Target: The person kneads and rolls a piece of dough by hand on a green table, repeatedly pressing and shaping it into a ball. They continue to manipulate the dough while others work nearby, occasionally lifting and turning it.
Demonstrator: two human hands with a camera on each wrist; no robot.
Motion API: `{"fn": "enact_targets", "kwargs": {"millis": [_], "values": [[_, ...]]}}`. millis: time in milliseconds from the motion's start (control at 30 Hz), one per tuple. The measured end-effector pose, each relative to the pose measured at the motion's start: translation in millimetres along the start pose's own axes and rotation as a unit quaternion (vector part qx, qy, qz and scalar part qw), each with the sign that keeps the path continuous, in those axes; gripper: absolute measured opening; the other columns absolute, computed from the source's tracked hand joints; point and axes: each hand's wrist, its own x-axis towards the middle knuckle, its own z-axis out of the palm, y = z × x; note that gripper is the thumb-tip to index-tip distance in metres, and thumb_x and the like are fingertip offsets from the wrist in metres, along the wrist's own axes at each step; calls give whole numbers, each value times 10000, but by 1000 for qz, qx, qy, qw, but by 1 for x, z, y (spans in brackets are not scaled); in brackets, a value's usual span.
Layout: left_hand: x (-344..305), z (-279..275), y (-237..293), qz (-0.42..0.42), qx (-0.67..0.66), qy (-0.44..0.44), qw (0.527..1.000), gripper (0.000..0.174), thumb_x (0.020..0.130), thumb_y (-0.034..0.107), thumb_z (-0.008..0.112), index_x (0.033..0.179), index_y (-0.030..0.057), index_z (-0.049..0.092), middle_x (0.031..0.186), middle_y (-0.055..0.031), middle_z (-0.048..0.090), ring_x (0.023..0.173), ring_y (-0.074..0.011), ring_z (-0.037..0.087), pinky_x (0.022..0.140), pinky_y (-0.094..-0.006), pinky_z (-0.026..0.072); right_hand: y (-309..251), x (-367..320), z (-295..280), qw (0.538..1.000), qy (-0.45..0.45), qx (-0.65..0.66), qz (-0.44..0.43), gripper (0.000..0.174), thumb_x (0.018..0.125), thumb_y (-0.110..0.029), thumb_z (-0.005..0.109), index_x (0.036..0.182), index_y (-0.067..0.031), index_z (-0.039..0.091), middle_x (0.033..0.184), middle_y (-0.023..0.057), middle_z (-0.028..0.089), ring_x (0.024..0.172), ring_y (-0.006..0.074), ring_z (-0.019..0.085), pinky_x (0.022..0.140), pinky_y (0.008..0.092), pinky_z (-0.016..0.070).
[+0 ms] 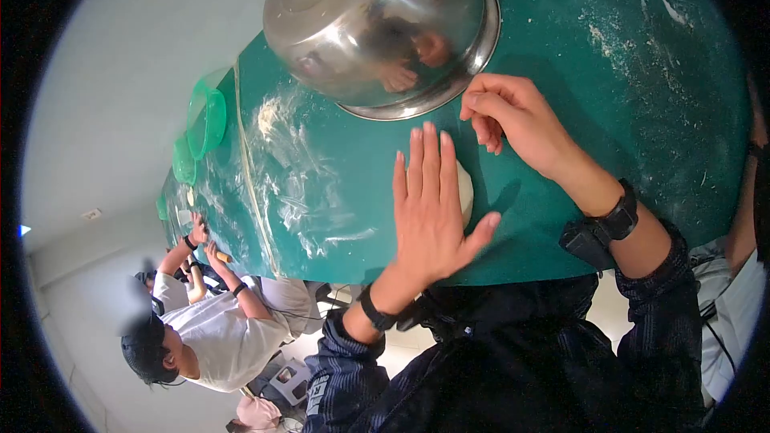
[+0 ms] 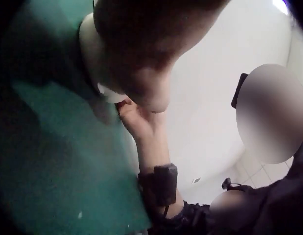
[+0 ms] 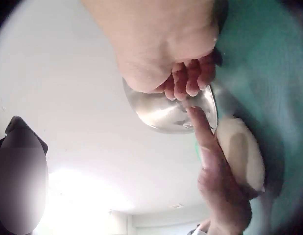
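Note:
My left hand [image 1: 433, 208] lies flat over a pale lump of dough [image 1: 465, 192] on the green table, fingers straight and thumb spread out to the side. Much of the dough is hidden beneath the palm; its rounded side shows in the right wrist view [image 3: 243, 154]. To the right, my right hand [image 1: 517, 124] hovers with loosely curled fingers and nothing in them. Its fingertips hang close to the rim of a large metal bowl [image 1: 377, 32], which stands upside down beyond both hands.
White flour is smeared over the green table [image 1: 353, 168] on the left and far right. Green plastic baskets [image 1: 207, 119] sit at the table's far left. Another person in a white shirt [image 1: 220, 333] works there, and a further person's arm [image 1: 746, 240] shows at the right edge.

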Motion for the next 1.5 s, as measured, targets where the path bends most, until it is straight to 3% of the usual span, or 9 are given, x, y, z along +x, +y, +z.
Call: {"fn": "enact_targets", "kwargs": {"millis": [133,267,367,767,800,900,967,1167,1500], "values": [[25,8,-16,6,-34,98,995,1027,982,610,479,1617,-122,139,1690,-347,155,1581,-509,135,1253,-614,125,-4,-2,5,997,30,-66,-8,216,1043,-185,560,917,-27,637,774,7,601,644,82,564,551,250,448],[19,25,-16,-68,-50,228,970,999,964,569,551,1615,-98,193,1675,-345,192,1561,-521,176,1225,-668,136,6,-7,15,945,49,-251,-202,171,978,-169,636,944,-2,645,870,72,623,733,175,596,662,319,489],[3,16,0,-115,-60,73,989,954,957,539,576,1605,-76,242,1650,-355,227,1527,-541,222,1218,-675,148,-3,-16,17,916,-7,-328,-233,144,948,-132,651,1009,-2,652,1005,119,637,906,279,633,809,378,514],[-154,4,17,-23,-215,131,967,514,869,104,670,1363,-3,576,1419,-237,592,1315,-455,546,1120,-534,425,6,-46,58,738,-250,-530,-334,696,797,-329,841,1435,-181,607,1532,110,525,1436,373,461,1170,556,376],[-176,10,8,-39,-233,33,971,479,867,87,667,1332,0,591,1392,-241,603,1285,-454,560,1104,-528,437,7,-50,63,706,-250,-569,-339,736,778,-332,857,1454,-202,597,1566,100,498,1459,375,437,1175,559,370],[-222,51,-25,-124,-259,-126,950,384,877,60,654,1257,6,632,1321,-258,629,1217,-462,587,1075,-513,458,19,-52,75,675,-208,-621,-340,741,745,-333,879,1429,-234,612,1468,77,528,1377,363,468,1151,561,380],[-229,97,-53,-229,-248,-35,940,333,907,77,642,1232,5,653,1285,-272,634,1200,-485,585,1080,-508,457,21,-52,75,674,-191,-625,-345,734,735,-327,882,1413,-228,620,1407,72,549,1322,347,494,1126,542,399],[-216,147,-117,-167,-253,-45,952,389,959,130,681,1333,30,644,1345,-245,648,1260,-421,599,1085,-500,465,25,-45,67,699,-174,-592,-362,688,713,-309,884,1352,-206,650,1348,66,564,1253,315,525,1055,500,437],[-187,98,-161,-132,-241,-197,941,438,970,212,713,1367,45,629,1386,-202,644,1257,-375,606,1084,-476,478,18,-47,68,698,-142,-606,-353,553,676,-246,844,1200,-170,684,1204,62,579,1102,283,566,908,448,468]]}}
